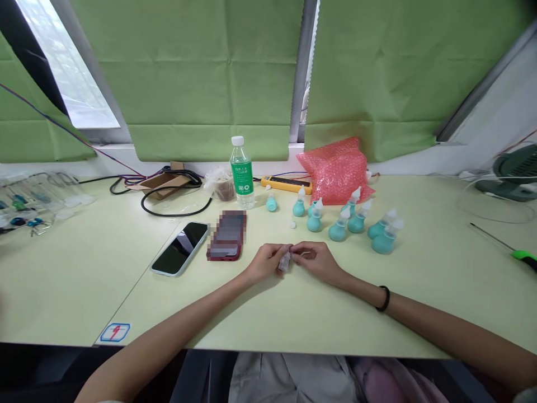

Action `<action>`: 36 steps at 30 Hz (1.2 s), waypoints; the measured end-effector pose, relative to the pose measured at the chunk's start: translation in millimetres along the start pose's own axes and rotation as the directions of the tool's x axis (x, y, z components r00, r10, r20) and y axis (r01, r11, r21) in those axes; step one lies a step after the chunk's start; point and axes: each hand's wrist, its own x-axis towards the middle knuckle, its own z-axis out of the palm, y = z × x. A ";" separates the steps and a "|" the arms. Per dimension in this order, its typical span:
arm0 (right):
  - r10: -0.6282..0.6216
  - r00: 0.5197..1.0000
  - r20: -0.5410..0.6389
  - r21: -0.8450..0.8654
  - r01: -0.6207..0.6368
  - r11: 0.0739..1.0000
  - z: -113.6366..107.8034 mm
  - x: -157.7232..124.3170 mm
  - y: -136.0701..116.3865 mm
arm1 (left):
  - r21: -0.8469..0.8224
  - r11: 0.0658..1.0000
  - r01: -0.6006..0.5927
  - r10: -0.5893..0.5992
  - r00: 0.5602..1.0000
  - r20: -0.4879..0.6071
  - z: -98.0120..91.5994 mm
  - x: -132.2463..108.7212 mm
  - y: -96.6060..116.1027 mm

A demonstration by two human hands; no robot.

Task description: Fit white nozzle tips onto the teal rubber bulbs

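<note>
My left hand and my right hand meet at the middle of the pale table, fingers pinched together on a small clear plastic piece held between them. A black band circles my right wrist. Just beyond my hands stand several teal rubber bulbs with clear nozzles, some upright, some tipped. A loose small teal bulb and a tiny white cap lie near them.
A phone and a second red-cased phone lie left of my hands. Behind stand a water bottle, pink bubble wrap, a yellow power strip, a cardboard box with cables. A green-handled screwdriver lies far right.
</note>
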 end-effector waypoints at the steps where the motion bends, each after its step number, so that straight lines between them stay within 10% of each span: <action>1: -0.006 1.000 -0.008 -0.015 0.006 1.000 -0.1 0.1 0.7 | -0.005 1.000 0.014 -0.014 1.000 0.003 0.4 0.2 -0.5; 6: -0.215 0.969 -0.118 -0.201 0.189 0.961 0.4 -8.0 -10.4 | -0.060 0.995 0.074 -0.081 0.987 -0.137 -0.6 3.4 -3.0; 12: -0.454 0.866 0.210 -0.274 0.498 0.823 3.1 -16.2 -14.9 | -0.270 0.952 0.143 -0.200 0.960 -0.198 -2.9 5.1 2.7; 23: -0.242 0.970 -0.017 -0.163 0.236 0.958 -0.9 -5.3 -13.1 | -0.453 0.887 0.095 -0.153 0.984 -0.092 -12.5 4.2 1.7; 36: -0.104 0.989 -0.104 0.013 0.106 0.994 -1.2 -6.1 -15.7 | -0.476 0.879 -0.002 -0.114 0.970 -0.215 -12.2 4.0 4.9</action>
